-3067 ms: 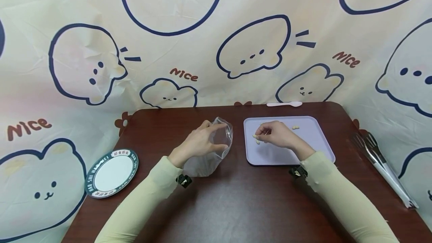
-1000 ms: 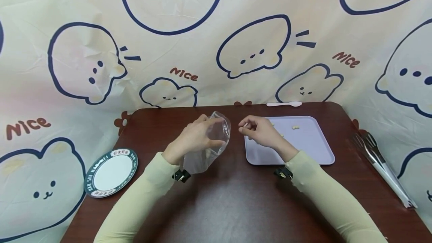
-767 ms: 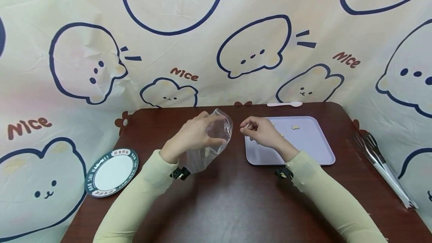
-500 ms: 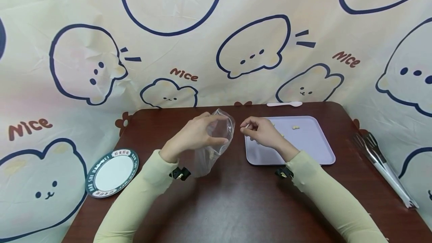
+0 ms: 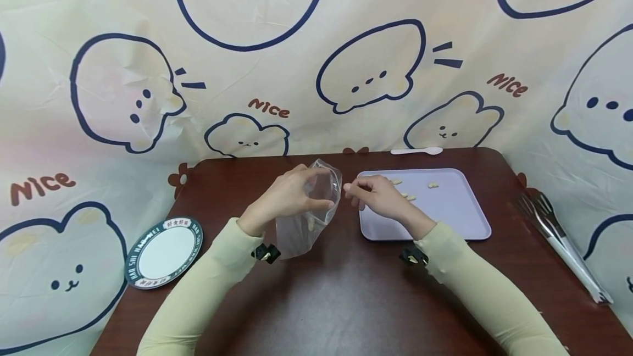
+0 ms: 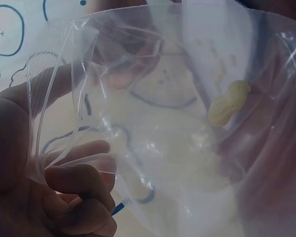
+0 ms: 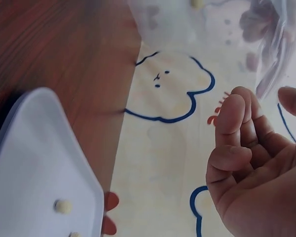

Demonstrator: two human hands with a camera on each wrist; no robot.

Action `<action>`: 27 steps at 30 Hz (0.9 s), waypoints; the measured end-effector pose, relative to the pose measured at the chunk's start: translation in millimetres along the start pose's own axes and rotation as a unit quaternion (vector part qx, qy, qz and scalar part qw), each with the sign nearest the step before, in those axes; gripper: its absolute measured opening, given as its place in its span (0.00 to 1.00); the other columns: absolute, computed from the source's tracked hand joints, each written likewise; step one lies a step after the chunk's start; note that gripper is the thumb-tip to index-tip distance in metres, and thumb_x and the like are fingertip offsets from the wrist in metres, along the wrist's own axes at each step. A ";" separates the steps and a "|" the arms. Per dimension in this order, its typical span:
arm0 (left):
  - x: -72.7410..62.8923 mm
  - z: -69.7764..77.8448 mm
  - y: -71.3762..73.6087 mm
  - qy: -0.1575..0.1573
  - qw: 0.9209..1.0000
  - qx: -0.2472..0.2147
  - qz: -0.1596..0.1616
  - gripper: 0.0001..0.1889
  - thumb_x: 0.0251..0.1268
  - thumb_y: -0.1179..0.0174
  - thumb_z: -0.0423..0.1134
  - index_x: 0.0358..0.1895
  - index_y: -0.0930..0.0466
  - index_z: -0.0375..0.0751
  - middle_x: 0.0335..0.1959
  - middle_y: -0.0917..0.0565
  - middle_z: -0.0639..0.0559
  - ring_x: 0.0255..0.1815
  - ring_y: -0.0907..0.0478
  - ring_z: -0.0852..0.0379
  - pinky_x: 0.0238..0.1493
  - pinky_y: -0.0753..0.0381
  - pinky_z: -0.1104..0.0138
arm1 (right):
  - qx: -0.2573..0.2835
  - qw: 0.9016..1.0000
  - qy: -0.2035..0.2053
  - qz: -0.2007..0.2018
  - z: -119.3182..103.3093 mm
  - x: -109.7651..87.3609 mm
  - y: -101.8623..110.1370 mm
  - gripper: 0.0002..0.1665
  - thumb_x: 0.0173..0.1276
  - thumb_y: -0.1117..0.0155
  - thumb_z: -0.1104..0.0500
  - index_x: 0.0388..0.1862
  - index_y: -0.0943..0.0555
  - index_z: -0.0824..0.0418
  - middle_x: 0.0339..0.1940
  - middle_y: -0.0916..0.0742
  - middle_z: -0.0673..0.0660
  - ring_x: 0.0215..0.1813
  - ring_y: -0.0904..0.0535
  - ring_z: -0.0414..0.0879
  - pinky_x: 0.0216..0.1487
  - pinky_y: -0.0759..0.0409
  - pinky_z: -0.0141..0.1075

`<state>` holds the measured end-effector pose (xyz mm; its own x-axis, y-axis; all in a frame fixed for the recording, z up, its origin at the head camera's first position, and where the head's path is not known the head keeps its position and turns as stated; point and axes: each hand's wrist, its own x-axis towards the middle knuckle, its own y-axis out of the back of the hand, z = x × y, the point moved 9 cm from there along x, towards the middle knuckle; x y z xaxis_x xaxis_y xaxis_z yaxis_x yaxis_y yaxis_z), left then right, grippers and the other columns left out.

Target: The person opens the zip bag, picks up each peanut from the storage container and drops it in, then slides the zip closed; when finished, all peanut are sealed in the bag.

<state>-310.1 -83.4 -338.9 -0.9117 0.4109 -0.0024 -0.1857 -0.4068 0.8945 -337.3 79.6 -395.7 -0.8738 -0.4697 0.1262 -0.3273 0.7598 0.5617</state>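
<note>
My left hand (image 5: 316,188) grips the rim of a clear plastic bag (image 5: 304,227) and holds it upright with its mouth facing right. In the left wrist view the thumb and curled fingers (image 6: 69,185) pinch the bag's edge, and one peanut (image 6: 228,102) lies inside the bag (image 6: 163,148). My right hand (image 5: 353,190) is at the bag's mouth, just left of the lilac tray (image 5: 445,221). Its fingers (image 7: 237,143) are loosely curled with the thumb apart, and nothing shows between them. A few peanuts (image 5: 409,196) lie on the tray, one (image 7: 63,206) also in the right wrist view.
A round plate (image 5: 164,253) with a dark green rim sits at the left edge of the brown table (image 5: 346,295). Metal tongs (image 5: 564,246) lie along the right edge. A white spoon (image 5: 417,151) rests at the back, under the cartoon-print backdrop.
My right hand left the tray with something small pinched, moved left to the bag's mouth, and now shows nothing in its fingers. The left hand kept holding the bag, raising it slightly.
</note>
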 end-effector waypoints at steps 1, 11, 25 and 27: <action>0.4 -0.6 -1.3 0.002 1.000 -0.002 -0.003 0.39 0.53 0.28 0.60 0.70 0.29 0.59 0.44 0.25 0.50 0.33 0.28 0.53 0.28 0.28 0.65 | 0.005 1.000 -0.003 -0.005 -1.8 0.2 -2.2 0.25 0.76 0.46 0.41 0.33 0.13 0.57 0.26 0.13 0.57 0.31 0.17 0.53 0.35 0.22 0.40; 1.8 1.6 -6.3 -0.022 1.000 0.004 -0.022 0.31 0.63 0.33 0.52 0.70 0.28 0.59 0.48 0.24 0.48 0.34 0.27 0.54 0.30 0.26 0.65 | 0.016 1.000 0.009 -0.025 -17.1 3.5 -11.6 0.16 0.75 0.41 0.52 0.29 0.16 0.58 0.24 0.14 0.54 0.30 0.16 0.53 0.34 0.20 0.38; 2.9 0.4 -11.6 -0.032 0.998 0.018 -0.041 0.26 0.66 0.35 0.43 0.68 0.25 0.54 0.52 0.22 0.46 0.40 0.24 0.53 0.38 0.23 0.62 | 0.081 0.995 -0.029 -0.051 -12.7 2.6 -14.8 0.20 0.73 0.50 0.60 0.21 0.20 0.63 0.17 0.19 0.53 0.22 0.20 0.46 0.32 0.18 0.45; 2.5 0.4 -13.5 -0.034 0.998 0.019 -0.053 0.27 0.64 0.35 0.41 0.68 0.25 0.53 0.54 0.21 0.45 0.42 0.23 0.53 0.41 0.21 0.61 | 0.078 0.996 -0.031 -0.043 -11.6 3.0 -12.8 0.20 0.74 0.50 0.59 0.23 0.19 0.63 0.17 0.18 0.53 0.23 0.20 0.45 0.32 0.18 0.44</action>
<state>-309.7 -76.5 -350.8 -0.8603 0.5051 -0.0695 -0.2650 -0.3266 0.9072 -331.6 63.3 -393.0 -0.8586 -0.5117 0.0296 -0.4502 0.7805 0.4339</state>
